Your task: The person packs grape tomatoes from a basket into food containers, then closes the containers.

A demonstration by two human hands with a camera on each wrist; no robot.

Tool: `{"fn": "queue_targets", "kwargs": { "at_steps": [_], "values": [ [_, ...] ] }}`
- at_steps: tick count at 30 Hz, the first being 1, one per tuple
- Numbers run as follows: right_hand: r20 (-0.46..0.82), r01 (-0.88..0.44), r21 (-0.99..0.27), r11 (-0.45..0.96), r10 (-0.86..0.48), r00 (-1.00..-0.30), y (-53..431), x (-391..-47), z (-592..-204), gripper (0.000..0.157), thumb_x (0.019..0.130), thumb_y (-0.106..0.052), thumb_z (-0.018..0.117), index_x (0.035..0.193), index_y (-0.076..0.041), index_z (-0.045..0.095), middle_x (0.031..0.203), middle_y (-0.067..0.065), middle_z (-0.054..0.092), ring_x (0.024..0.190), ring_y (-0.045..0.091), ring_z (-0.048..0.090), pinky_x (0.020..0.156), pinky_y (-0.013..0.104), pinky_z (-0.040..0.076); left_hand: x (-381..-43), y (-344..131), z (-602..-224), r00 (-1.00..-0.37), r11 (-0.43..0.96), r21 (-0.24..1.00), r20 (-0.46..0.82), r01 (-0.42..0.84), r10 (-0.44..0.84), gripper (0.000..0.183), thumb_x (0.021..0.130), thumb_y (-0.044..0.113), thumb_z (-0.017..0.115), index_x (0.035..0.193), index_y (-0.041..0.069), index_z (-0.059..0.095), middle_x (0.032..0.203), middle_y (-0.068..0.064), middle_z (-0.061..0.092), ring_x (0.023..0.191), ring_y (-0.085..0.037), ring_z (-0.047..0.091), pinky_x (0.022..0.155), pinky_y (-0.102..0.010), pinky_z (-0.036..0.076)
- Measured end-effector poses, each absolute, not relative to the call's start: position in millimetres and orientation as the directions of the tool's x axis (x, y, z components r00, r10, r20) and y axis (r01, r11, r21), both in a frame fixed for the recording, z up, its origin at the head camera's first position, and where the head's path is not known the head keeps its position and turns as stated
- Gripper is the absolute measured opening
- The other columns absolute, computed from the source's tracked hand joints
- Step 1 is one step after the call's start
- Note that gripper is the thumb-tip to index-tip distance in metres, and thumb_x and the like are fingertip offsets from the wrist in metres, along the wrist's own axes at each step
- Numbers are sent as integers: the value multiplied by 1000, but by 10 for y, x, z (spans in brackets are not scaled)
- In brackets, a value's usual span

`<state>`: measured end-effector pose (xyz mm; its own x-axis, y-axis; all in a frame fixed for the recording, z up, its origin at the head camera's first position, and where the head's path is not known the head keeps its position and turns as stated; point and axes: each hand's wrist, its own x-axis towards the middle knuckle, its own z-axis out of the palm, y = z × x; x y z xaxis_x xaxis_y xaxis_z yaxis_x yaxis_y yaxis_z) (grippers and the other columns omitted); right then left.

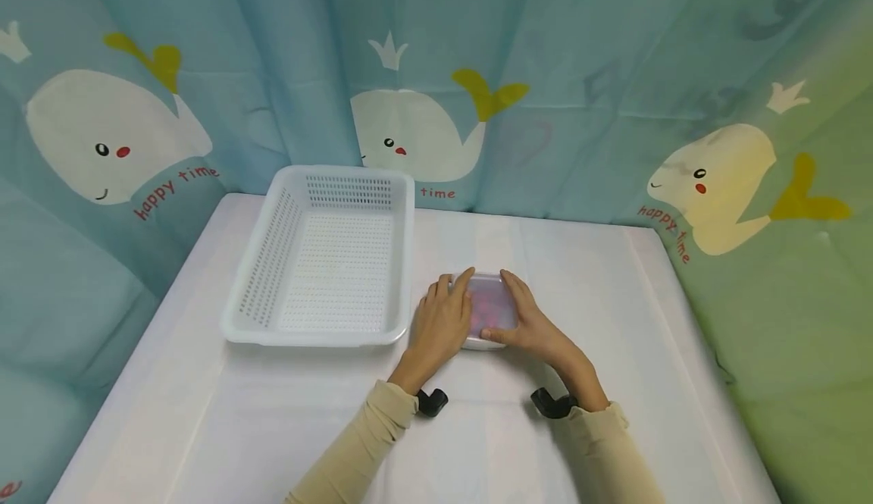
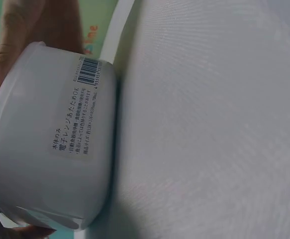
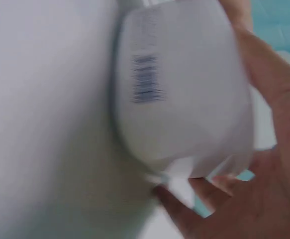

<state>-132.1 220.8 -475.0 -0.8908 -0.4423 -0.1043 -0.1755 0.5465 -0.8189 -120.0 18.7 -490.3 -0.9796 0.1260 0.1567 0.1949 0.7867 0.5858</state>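
Note:
A small white plastic food container (image 1: 492, 301) with a see-through lid sits on the table, and pink pieces show through the lid. My left hand (image 1: 442, 320) holds its left side, with fingers reaching over the lid's edge. From the right, my right hand (image 1: 539, 331) grips it, thumb along the near edge and fingers around the far right corner. The left wrist view shows the container's wall (image 2: 40, 164) with a barcode and Japanese print. In the right wrist view the container (image 3: 194, 94) is blurred, with fingers of the right hand (image 3: 244, 211) around its far side.
Left of the hands stands a large white slotted plastic basket (image 1: 235, 322), its inside bare. White cloth covers the table (image 1: 600, 284). A blue and green curtain (image 1: 573, 163) printed with whales hangs behind and on both sides. Black mounts (image 1: 551, 404) sit at both wrists.

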Motion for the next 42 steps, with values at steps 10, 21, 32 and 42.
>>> {"fn": "queue_targets", "kwargs": {
  "at_steps": [10, 21, 32, 42],
  "values": [
    [-136, -75, -865, 497, -374, -918, 2223, -1197, -4810, 112, 86, -30, 84, 168, -24, 8, 159, 26, 33, 129, 43, 51, 98, 43, 50, -1126, 230, -4879, -974, 776, 594, 188, 212, 123, 46, 111, 26, 42, 157, 24, 45, 159, -14, 43, 157, -46, 23, 113, -66, 42],
    [-133, -64, -872, 486, -361, -923, 2209, -1164, -4869, 113, 86, -30, 85, 168, -26, 7, 165, 23, 29, 139, 45, 45, 106, 52, 45, -1106, 186, -4859, -957, 806, 531, 254, 261, 142, 45, 110, 24, 47, 154, 20, 50, 160, 1, 51, 141, -37, 44, 107, -54, 44],
    [-139, -65, -862, 502, -359, -923, 2188, -1163, -4852, 112, 87, -33, 85, 168, -32, 8, 170, 20, 23, 142, 45, 44, 107, 55, 44, -1036, 180, -4759, -959, 856, 463, 259, 230, 117, 44, 109, 22, 49, 152, 18, 52, 161, -5, 50, 143, -38, 44, 111, -54, 43],
    [-120, -90, -850, 519, -358, -926, 2187, -1100, -4803, 110, 91, -33, 81, 169, -22, 6, 172, 22, 20, 146, 50, 42, 109, 62, 46, -648, 134, -4575, -908, 845, 393, 352, 362, 225, 40, 108, 23, 48, 147, 16, 58, 157, -7, 54, 139, -35, 49, 108, -52, 46]
  ]
}}
